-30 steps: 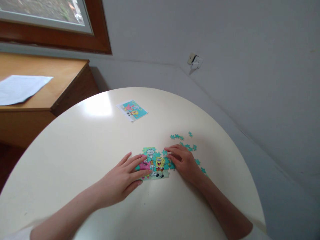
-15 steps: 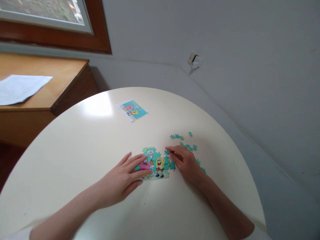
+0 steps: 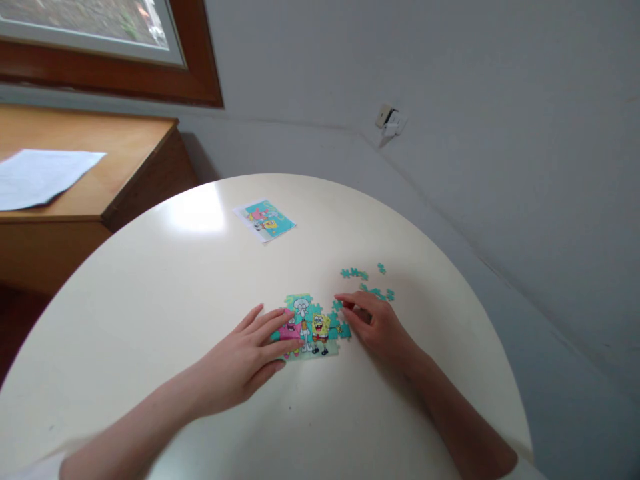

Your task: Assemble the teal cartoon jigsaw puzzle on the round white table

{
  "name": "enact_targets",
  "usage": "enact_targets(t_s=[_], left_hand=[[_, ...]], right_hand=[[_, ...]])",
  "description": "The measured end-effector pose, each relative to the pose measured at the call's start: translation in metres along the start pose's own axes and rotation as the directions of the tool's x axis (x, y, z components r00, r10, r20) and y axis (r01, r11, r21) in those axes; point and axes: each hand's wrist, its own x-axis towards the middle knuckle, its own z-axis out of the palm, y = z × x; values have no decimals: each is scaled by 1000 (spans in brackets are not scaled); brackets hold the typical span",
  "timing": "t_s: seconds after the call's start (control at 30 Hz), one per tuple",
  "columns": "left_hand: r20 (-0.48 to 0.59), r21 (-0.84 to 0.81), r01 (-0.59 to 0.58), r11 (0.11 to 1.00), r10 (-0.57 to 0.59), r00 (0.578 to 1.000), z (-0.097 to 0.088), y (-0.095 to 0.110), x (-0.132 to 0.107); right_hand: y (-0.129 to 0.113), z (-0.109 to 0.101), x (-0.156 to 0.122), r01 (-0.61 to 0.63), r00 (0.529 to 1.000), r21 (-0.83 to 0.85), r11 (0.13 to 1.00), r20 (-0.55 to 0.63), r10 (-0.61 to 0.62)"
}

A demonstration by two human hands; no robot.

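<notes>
A partly joined jigsaw puzzle (image 3: 306,333) with cartoon figures lies flat on the white round table. Across its left part rests my left hand (image 3: 263,347), fingers spread over the pink figure. At the puzzle's upper right edge, my right hand (image 3: 370,323) pinches a small teal puzzle piece (image 3: 337,305) between thumb and index finger. The piece is partly covered by the fingertips, and I cannot tell whether it is joined to its neighbours. Loose teal puzzle pieces (image 3: 376,291) lie just beyond my right hand.
More loose pieces (image 3: 354,273) are scattered farther back. A printed reference picture (image 3: 270,221) lies toward the table's far side. The round table (image 3: 200,280) has its curved edge near the wall. At left stands a wooden cabinet (image 3: 135,150) with a paper sheet (image 3: 45,177) on top.
My right hand has shifted slightly right, and the teal piece at its fingertips has moved a little right too. The pieces seen by its wrist are now hidden. My left hand stays put.
</notes>
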Motion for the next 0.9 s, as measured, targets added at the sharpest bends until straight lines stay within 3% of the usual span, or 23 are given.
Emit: enact_targets(t_s=[0.2, 0.9], left_hand=[[-2, -4, 0, 1000, 0, 1000, 1, -1, -1], [-17, -15, -1, 1000, 1, 1000, 1, -1, 0]], right_hand=[[1, -13, 0, 16, 995, 30, 999, 97, -18], [13, -15, -2, 62, 987, -48, 997, 150, -54]])
